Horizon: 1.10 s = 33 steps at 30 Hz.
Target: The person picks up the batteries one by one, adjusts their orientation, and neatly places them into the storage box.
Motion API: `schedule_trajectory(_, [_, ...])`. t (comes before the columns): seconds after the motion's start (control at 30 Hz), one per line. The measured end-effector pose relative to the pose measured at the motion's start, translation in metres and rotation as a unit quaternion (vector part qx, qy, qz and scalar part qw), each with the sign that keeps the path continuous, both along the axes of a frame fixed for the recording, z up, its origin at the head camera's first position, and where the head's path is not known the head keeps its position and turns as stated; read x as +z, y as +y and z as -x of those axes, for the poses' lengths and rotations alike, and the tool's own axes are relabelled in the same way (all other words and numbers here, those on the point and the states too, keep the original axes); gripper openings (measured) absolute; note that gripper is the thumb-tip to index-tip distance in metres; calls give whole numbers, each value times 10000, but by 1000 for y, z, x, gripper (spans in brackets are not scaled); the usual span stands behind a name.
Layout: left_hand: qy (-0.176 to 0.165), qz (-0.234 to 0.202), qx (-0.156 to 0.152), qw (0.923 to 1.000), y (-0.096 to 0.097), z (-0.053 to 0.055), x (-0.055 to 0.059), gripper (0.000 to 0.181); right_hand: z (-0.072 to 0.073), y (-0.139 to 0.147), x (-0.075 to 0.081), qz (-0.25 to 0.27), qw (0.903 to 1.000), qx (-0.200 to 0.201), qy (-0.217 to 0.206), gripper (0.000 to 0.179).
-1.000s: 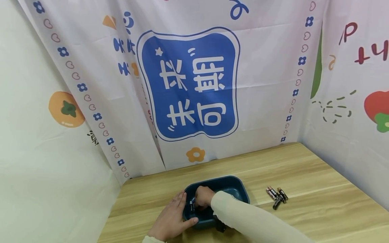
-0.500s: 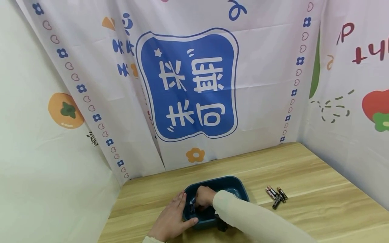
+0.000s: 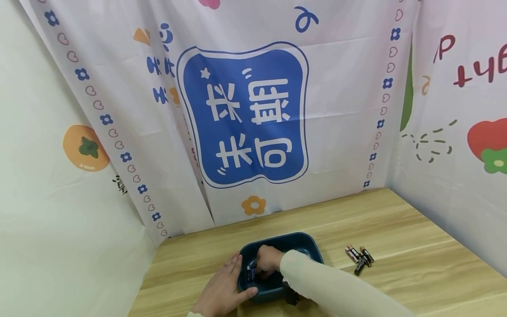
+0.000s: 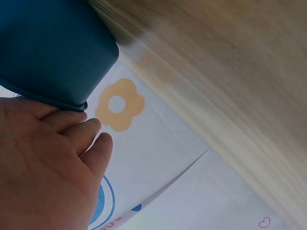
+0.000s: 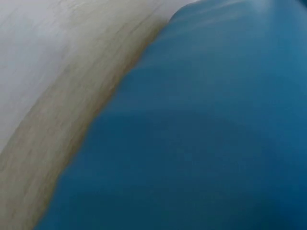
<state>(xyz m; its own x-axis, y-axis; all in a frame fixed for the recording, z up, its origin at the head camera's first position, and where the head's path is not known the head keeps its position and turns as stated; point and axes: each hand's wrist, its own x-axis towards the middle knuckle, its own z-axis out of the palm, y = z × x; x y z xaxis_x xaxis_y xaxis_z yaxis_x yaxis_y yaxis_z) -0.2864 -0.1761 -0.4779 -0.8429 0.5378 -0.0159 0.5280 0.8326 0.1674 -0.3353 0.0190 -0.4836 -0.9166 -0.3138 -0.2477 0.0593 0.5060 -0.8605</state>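
Note:
A dark teal plastic box (image 3: 293, 240) stands on the table. My left hand (image 3: 222, 286) rests along its left end, fingers straight against the rim and thumb at the near corner. In the left wrist view, the fingers of that left hand (image 4: 53, 148) touch the rim of the box (image 4: 57, 52). My right hand (image 3: 269, 259) reaches down inside the box with bent fingers, right beside a dark battery (image 3: 251, 274) at the left end. Its fingertips are hidden, so I cannot tell whether they pinch anything. Only the box wall (image 5: 192, 120) and table show in the right wrist view.
Several loose batteries (image 3: 359, 257) lie in a small pile on the wooden table (image 3: 396, 229), right of the box. A printed cloth (image 3: 336, 154) hangs behind the table. A black device (image 3: 292, 295) sits at my right wrist by the near rim.
Both hands stay almost where they were. The battery beside my right fingers shows more of its blue-black side now. The head view has shifted slightly.

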Motion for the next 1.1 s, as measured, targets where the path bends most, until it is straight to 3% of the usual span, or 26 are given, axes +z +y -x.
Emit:
schedule_trajectory(0.37, [89, 17, -54, 9999, -1, 0, -1, 102, 0, 14, 8, 57, 9998, 170, 34, 6])
schedule_trajectory(0.67, [-57, -38, -80, 9999, -1, 2, 1, 100, -13, 25, 21, 307, 9985, 390, 216, 9])
schedule_trajectory(1.1, [-140, 49, 31, 9999, 0, 2, 0, 103, -14, 42, 31, 623, 9929, 1008, 123, 3])
